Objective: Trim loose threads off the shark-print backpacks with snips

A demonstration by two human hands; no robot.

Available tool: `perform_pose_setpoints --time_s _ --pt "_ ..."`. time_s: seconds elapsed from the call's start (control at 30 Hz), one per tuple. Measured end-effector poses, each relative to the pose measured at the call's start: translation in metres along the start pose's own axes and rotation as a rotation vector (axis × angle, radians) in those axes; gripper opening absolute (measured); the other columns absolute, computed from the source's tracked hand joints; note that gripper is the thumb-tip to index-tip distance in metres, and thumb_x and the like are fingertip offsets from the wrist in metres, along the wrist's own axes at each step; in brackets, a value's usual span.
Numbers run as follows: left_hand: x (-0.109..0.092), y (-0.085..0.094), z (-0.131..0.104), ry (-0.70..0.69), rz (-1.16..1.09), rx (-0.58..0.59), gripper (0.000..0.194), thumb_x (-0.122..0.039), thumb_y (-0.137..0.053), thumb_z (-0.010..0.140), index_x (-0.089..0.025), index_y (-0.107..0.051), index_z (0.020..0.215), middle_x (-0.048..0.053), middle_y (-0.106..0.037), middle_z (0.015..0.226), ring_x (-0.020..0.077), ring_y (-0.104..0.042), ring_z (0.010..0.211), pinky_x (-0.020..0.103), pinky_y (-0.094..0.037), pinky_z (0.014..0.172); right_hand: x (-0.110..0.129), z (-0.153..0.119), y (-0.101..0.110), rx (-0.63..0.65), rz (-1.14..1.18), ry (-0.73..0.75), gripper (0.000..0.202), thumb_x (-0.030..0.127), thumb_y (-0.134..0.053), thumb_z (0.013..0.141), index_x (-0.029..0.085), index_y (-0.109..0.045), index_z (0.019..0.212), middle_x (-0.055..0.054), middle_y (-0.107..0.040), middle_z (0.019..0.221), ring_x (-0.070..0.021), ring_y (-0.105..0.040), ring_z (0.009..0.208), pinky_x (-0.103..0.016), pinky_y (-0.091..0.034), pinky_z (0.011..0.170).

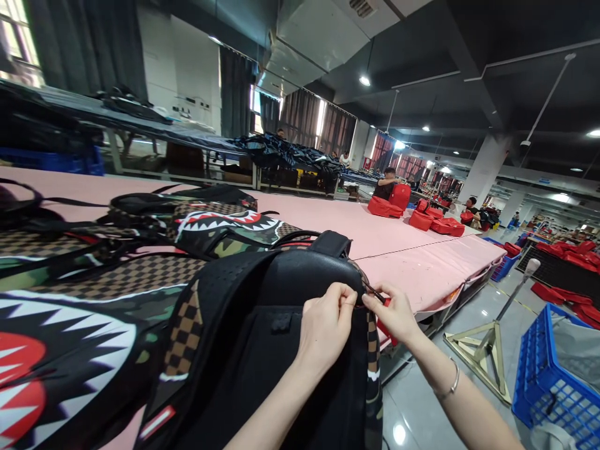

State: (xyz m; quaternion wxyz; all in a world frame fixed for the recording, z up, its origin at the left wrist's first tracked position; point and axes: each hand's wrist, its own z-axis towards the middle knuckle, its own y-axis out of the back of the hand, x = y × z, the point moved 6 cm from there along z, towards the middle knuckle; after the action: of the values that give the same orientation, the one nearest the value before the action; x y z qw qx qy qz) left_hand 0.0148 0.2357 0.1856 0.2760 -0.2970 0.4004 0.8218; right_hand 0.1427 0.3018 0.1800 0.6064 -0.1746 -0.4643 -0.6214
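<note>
A black backpack (276,362) with brown checkered sides lies on the pink table, its padded back and straps facing up. My left hand (330,312) is closed in a pinch above the upper right part of the back panel; what its fingertips hold is too small to name. At the bag's right edge, beside the top corner, my right hand (391,309) pinches a thin dark cord or zipper pull that I cannot clearly tell apart. A bracelet circles the right wrist.
More shark-print backpacks (56,356) lie at the left on the pink table (319,212). Red bags (384,207) stand farther along it near a person (385,182). On the floor at the right are a metal stand (482,350) and a blue crate (553,381).
</note>
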Motion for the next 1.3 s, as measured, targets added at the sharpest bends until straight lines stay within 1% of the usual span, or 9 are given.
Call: perform_pose_setpoints --time_s 0.17,0.27,0.33,0.47,0.53,0.73,0.9,1.1,1.3 --pt "0.000 0.000 0.007 0.057 0.190 0.113 0.019 -0.034 -0.041 0.086 -0.020 -0.049 0.075 -0.002 -0.060 0.063 0.0142 -0.055 0.056 0.025 -0.031 0.055 -0.002 0.002 -0.006 -0.005 0.179 -0.021 0.023 0.036 -0.059 0.073 0.015 -0.061 0.067 -0.002 -0.059 0.067 -0.0150 -0.053 0.067 -0.027 -0.041 0.067" --pt "-0.001 0.001 0.010 0.084 0.215 0.135 0.018 -0.034 -0.043 0.086 -0.020 -0.049 0.075 -0.002 -0.060 0.063 0.0141 -0.055 0.056 0.024 -0.030 0.055 -0.003 0.001 -0.005 0.009 0.250 -0.046 0.025 0.038 -0.059 0.074 0.014 -0.061 0.065 -0.001 -0.057 0.064 -0.0138 -0.051 0.063 -0.027 -0.041 0.064" --pt "-0.002 0.001 0.011 0.098 0.235 0.138 0.017 -0.033 -0.043 0.086 -0.020 -0.049 0.076 -0.001 -0.061 0.065 0.0146 -0.056 0.058 0.024 -0.029 0.055 -0.002 0.000 -0.004 0.017 0.247 -0.031 0.027 0.039 -0.058 0.075 0.015 -0.061 0.064 -0.002 -0.058 0.065 -0.0148 -0.053 0.065 -0.028 -0.042 0.066" --pt "-0.002 -0.002 0.011 0.116 0.274 0.151 0.015 -0.030 -0.042 0.086 -0.020 -0.050 0.079 0.000 -0.062 0.067 0.0172 -0.059 0.064 0.025 -0.029 0.056 -0.001 -0.005 -0.002 0.012 0.150 0.040 0.020 0.036 -0.061 0.074 0.017 -0.066 0.073 -0.004 -0.063 0.077 -0.0189 -0.057 0.079 -0.031 -0.044 0.074" --pt "-0.002 -0.004 0.012 0.120 0.287 0.154 0.015 -0.030 -0.042 0.086 -0.020 -0.050 0.080 0.001 -0.063 0.068 0.0183 -0.060 0.067 0.026 -0.029 0.056 -0.003 -0.005 -0.002 0.008 0.121 0.059 0.017 0.034 -0.063 0.072 0.018 -0.067 0.076 -0.005 -0.064 0.081 -0.0190 -0.057 0.080 -0.031 -0.044 0.075" --pt "-0.001 -0.008 0.013 0.099 0.311 0.169 0.016 -0.029 -0.039 0.088 -0.019 -0.050 0.082 0.003 -0.065 0.072 0.0198 -0.062 0.071 0.026 -0.030 0.058 -0.011 -0.002 -0.004 -0.008 0.205 0.014 0.017 0.033 -0.063 0.070 0.017 -0.069 0.074 -0.004 -0.063 0.074 -0.0175 -0.057 0.073 -0.031 -0.045 0.071" --pt "-0.001 -0.009 0.013 0.048 0.276 0.197 0.020 -0.026 -0.032 0.090 -0.019 -0.049 0.084 0.004 -0.066 0.076 0.0193 -0.062 0.073 0.027 -0.032 0.060 -0.012 -0.001 -0.004 0.005 0.223 0.002 0.017 0.034 -0.064 0.069 0.018 -0.069 0.072 -0.005 -0.064 0.076 -0.0188 -0.058 0.077 -0.033 -0.044 0.075" --pt "-0.003 -0.011 0.012 0.002 0.228 0.267 0.012 -0.029 -0.042 0.083 -0.020 -0.050 0.080 0.001 -0.065 0.074 0.0175 -0.061 0.070 0.028 -0.034 0.065 -0.013 -0.002 -0.002 0.008 0.206 -0.011 0.022 0.037 -0.064 0.069 0.018 -0.070 0.077 -0.005 -0.066 0.080 -0.0196 -0.060 0.080 -0.034 -0.046 0.078" --pt "-0.004 -0.012 0.012 0.017 0.276 0.300 0.014 -0.022 -0.039 0.081 -0.020 -0.053 0.085 0.001 -0.066 0.076 0.0179 -0.061 0.073 0.029 -0.035 0.067 -0.016 -0.001 0.002 0.034 0.200 -0.042 0.026 0.039 -0.064 0.069 0.019 -0.069 0.085 -0.005 -0.068 0.089 -0.0218 -0.061 0.089 -0.038 -0.045 0.085"
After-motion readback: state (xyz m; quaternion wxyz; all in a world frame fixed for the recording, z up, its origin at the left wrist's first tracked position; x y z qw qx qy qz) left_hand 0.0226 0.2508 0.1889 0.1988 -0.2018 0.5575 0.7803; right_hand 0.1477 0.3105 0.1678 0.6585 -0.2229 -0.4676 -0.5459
